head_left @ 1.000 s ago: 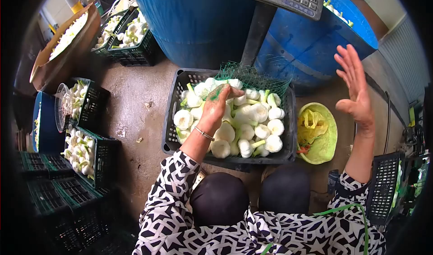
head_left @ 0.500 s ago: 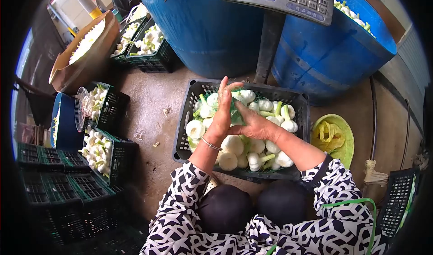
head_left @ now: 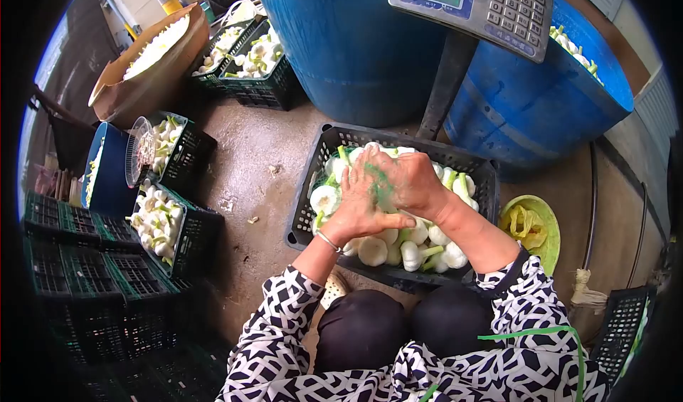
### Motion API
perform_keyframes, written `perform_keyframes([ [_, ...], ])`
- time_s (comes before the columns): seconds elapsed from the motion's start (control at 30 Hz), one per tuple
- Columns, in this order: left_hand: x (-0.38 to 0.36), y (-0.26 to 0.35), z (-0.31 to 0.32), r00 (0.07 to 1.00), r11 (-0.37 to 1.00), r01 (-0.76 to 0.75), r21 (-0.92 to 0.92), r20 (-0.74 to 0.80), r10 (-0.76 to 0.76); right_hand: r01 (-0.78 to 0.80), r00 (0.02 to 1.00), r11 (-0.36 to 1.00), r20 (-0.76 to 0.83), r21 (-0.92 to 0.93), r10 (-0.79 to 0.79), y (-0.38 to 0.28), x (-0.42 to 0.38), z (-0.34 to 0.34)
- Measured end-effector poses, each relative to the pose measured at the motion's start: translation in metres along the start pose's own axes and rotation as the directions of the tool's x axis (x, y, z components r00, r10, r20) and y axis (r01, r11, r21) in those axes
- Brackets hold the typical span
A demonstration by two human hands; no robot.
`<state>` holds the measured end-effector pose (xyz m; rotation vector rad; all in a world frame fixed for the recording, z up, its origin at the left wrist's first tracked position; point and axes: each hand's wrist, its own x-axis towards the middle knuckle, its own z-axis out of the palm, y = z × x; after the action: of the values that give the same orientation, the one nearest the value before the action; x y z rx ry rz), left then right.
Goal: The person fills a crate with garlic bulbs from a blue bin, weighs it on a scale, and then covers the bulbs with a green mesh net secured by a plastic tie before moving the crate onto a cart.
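A black plastic crate (head_left: pixel 307 204) of white fennel bulbs (head_left: pixel 373 250) sits on the floor in front of my knees. My left hand (head_left: pixel 359 199) and my right hand (head_left: pixel 413 181) are pressed together over the bulbs at the crate's middle. A bunched piece of green net (head_left: pixel 378 183) lies between and over both hands, and each hand grips it. The bulbs under my hands are hidden.
Two blue tubs (head_left: pixel 356 46) of fennel stand behind the crate, with a scale display (head_left: pixel 475 2) on a pole (head_left: pixel 445 89). A green bowl (head_left: pixel 544 224) lies to the right. More black crates of fennel (head_left: pixel 165 224) line the left side.
My right hand came down from the air on the right and joined the left over the crate. Both hands have sunk lower onto the bulbs, gathering the green net.
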<state>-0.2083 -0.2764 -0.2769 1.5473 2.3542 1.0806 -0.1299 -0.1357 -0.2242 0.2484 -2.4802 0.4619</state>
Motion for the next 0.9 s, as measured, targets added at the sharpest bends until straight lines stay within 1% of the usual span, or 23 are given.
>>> perform_keyframes([
  [0.03, 0.007, 0.011, 0.015, 0.996, 0.997, -0.077, -0.011, -0.042, 0.077, 0.044, 0.996, 0.999, 0.082, 0.016, -0.045, -0.007, 0.009, -0.003],
  [0.07, 0.010, 0.010, 0.021, 0.996, 0.997, -0.075, -0.026, -0.045, 0.073, 0.251, 0.966, 0.964, -0.036, -0.086, -0.255, -0.004, 0.018, -0.004],
  [0.1, 0.012, 0.007, 0.027, 0.997, 0.987, -0.073, -0.142, -0.036, 0.069, 0.251, 0.967, 0.964, -0.017, -0.087, -0.254, -0.004, 0.022, -0.006],
  [0.13, 0.014, 0.004, 0.034, 0.998, 0.963, -0.061, -0.261, -0.032, 0.055, 0.385, 0.919, 0.863, 0.220, -0.328, -0.326, -0.008, 0.026, -0.011],
  [0.17, 0.015, 0.001, 0.040, 0.999, 0.925, -0.035, -0.378, -0.022, 0.029, 0.541, 0.826, 0.686, 0.458, -0.486, -0.328, -0.019, 0.033, -0.017],
  [0.2, 0.015, -0.003, 0.047, 1.000, 0.872, 0.004, -0.489, 0.000, -0.005, 0.589, 0.771, 0.615, 0.592, -0.525, -0.233, -0.028, 0.038, -0.021],
  [0.23, 0.014, -0.007, 0.053, 0.998, 0.803, 0.055, -0.594, 0.026, -0.049, 0.560, 0.748, 0.696, 0.635, -0.450, -0.192, -0.033, 0.041, -0.022],
  [0.3, 0.012, -0.012, 0.063, 0.989, 0.633, 0.128, -0.763, 0.053, -0.136, 0.485, 0.633, 0.833, 0.764, -0.266, -0.125, -0.039, 0.045, -0.023],
  [0.37, 0.010, -0.018, 0.071, 0.982, 0.446, 0.132, -0.885, 0.056, -0.180, 0.427, 0.776, 0.895, 0.558, -0.124, -0.293, -0.055, 0.050, -0.048],
  [0.43, 0.009, -0.021, 0.073, 0.986, 0.258, 0.074, -0.963, 0.031, -0.165, 0.239, 0.942, 0.966, 0.220, 0.097, -0.255, -0.074, 0.056, -0.088],
  [0.47, 0.011, -0.022, 0.068, 0.984, 0.567, 0.109, -0.817, 0.006, -0.181, 0.025, 0.981, 0.946, 0.173, 0.322, -0.085, -0.083, 0.052, -0.118],
  [0.5, 0.018, -0.020, 0.057, 0.991, 0.801, 0.130, -0.585, 0.051, -0.124, -0.173, 0.981, 0.828, 0.165, 0.533, 0.098, -0.091, 0.038, -0.148],
  [0.53, 0.017, -0.020, 0.055, 0.993, 0.771, 0.113, -0.626, 0.055, -0.101, -0.282, 0.958, 0.444, 0.221, 0.850, 0.184, -0.094, 0.015, -0.174],
  [0.57, 0.017, -0.020, 0.054, 0.995, 0.740, 0.094, -0.666, 0.053, -0.078, -0.201, 0.966, 0.092, 0.182, 0.975, 0.185, -0.109, 0.000, -0.191],
  [0.6, 0.017, -0.016, 0.047, 0.996, 0.742, 0.083, -0.666, 0.040, -0.076, -0.193, 0.979, 0.047, 0.195, 0.980, -0.056, -0.103, -0.008, -0.215],
  [0.63, 0.015, -0.009, 0.035, 0.992, 0.762, 0.122, -0.636, 0.078, -0.095, -0.112, 0.994, 0.095, 0.111, 0.989, 0.020, -0.112, -0.006, -0.209],
  [0.67, 0.014, -0.005, 0.028, 0.987, 0.781, 0.160, -0.603, 0.114, -0.114, -0.227, 0.933, 0.196, 0.271, 0.954, -0.238, -0.142, 0.003, -0.224],
  [0.7, 0.015, -0.009, 0.031, 0.988, 0.785, 0.150, -0.602, 0.118, -0.098, -0.185, 0.901, 0.119, 0.216, 0.976, -0.377, -0.149, 0.005, -0.213],
  [0.77, 0.017, -0.010, 0.030, 0.969, 0.546, 0.246, -0.801, 0.195, -0.151, -0.375, 0.794, 0.264, 0.455, 0.888, -0.403, -0.166, 0.009, -0.217],
  [0.8, 0.013, -0.006, 0.032, 0.961, 0.466, 0.262, -0.845, 0.186, -0.203, -0.364, 0.801, 0.272, 0.449, 0.891, -0.396, -0.163, 0.007, -0.216],
  [0.83, 0.010, -0.006, 0.032, 0.965, 0.477, 0.253, -0.842, 0.181, -0.192, -0.286, 0.871, 0.091, 0.298, 0.954, -0.391, -0.154, 0.005, -0.212],
  [0.87, 0.009, -0.007, 0.034, 0.954, 0.486, 0.274, -0.830, 0.174, -0.243, -0.194, 0.920, -0.090, 0.149, 0.977, -0.363, -0.142, 0.004, -0.208],
  [0.9, 0.014, -0.008, 0.037, 0.946, 0.494, 0.288, -0.820, 0.163, -0.282, -0.177, 0.922, -0.148, 0.111, 0.973, -0.372, -0.126, 0.004, -0.208],
])
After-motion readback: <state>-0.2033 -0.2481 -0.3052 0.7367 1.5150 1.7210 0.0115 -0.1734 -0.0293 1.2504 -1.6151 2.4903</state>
